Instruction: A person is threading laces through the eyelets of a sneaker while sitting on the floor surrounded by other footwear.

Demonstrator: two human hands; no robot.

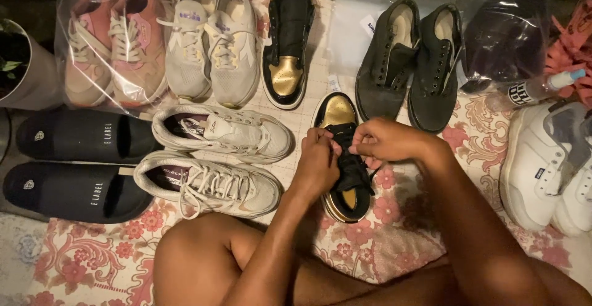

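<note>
Black-and-gold high-top sneaker [345, 170] lies just right of frame centre, lower middle, toe w/ the gold cap pointing to the top of the frame, resting on the floral bedsheet [92, 263]. Left hand [317, 161] sits on the shoe's left side over the tongue/lace area, fingers curled in and pinched near the black lace [351, 158]; right hand [385, 141] comes in from the right, fingers likewise closed in a pinch at the lace just above the eyelets. Both look closed on lace, though exact strand under each fingertip is hard to tell in the dim light. Handling, as a judgement: shoe prob. medium-light, sole stiff, upper looks like glossy patent-type material, so likely slick on the gold parts and prone to scuffs; better hold would be at the collar/heel or around the midfoot, not on the shiny toe. Lace is soft, thin, limp, so needs a fingertip pinch. Its mate [287, 41] stands apart at top centre. Around it: pair of beige sneakers [216, 158] to the left, black slides [80, 164] far left, black canvas shoes [410, 65] upper right, white sneakers [549, 170] at right edge, bagged pink sneakers [114, 41] upper left.
</note>
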